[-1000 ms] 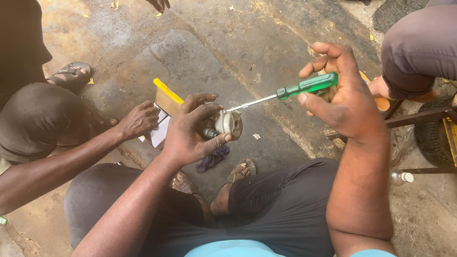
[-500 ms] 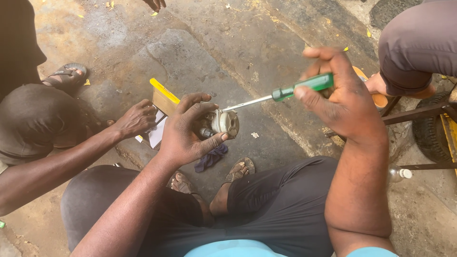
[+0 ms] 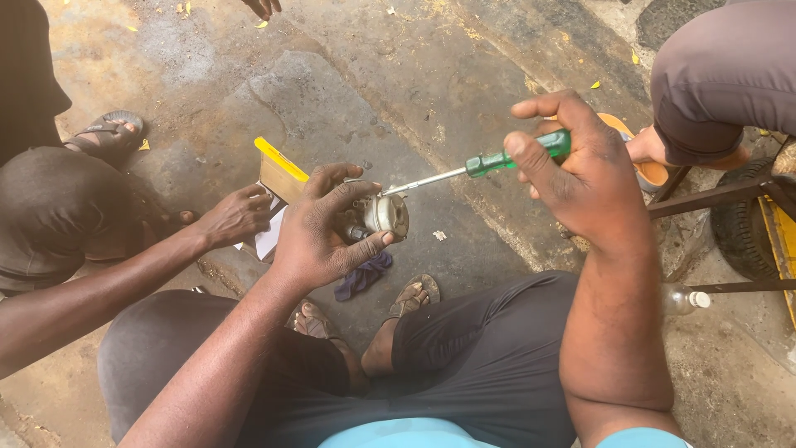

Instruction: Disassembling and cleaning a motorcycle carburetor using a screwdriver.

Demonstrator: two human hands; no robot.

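Two hands of mine are busy above my lap. At the middle of the frame my left hand (image 3: 319, 228) curls tight around a small round metal part (image 3: 386, 214). To the right, my right hand (image 3: 580, 170) squeezes a green-handled screwdriver (image 3: 497, 162), its thin tip touching the part. Farther off at the left, another person's hand (image 3: 236, 217) rests by a yellow-edged box (image 3: 280, 172) on the dusty concrete floor (image 3: 398, 83).
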